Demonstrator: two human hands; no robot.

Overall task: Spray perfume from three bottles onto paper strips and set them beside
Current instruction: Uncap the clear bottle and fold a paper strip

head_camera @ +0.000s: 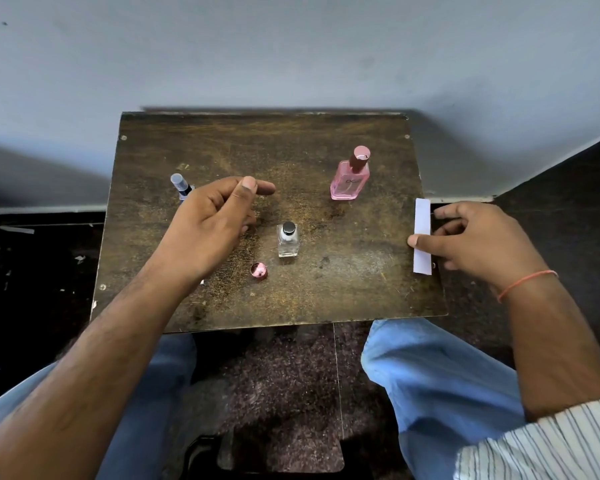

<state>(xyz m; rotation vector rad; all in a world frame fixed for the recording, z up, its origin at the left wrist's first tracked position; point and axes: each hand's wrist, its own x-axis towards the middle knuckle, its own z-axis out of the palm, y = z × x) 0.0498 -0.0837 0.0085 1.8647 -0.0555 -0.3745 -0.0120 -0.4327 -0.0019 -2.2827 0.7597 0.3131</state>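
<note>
Three perfume bottles stand on the worn wooden tabletop: a pink bottle far right with its pink cap on, a small clear bottle near the middle with a dark round top, and a blue-capped bottle at far left, half hidden behind the left hand. A loose pink cap lies on its side just near-left of the clear bottle.

At the right edge, a white paper strip lies lengthwise, partly overhanging the tabletop. The right hand has its grip on it, thumb on top at the strip's middle and fingers curled beyond the edge, apparently pinching it. The left hand hovers over the left-centre of the tabletop, fingers loosely curled, forefinger and thumb extended, its grip holding nothing.

By the look of it, the step in hand is readying a strip for spraying, or setting one aside; which of the two cannot be told, nor whether the strip is already wet. The empty left hand is nearest the clear bottle, which seems the likely next pick. That move would call for closing the grip round the bottle's body, lifting it clear of the loose cap, aiming the nozzle at the strip and pressing down with a finger.
</note>
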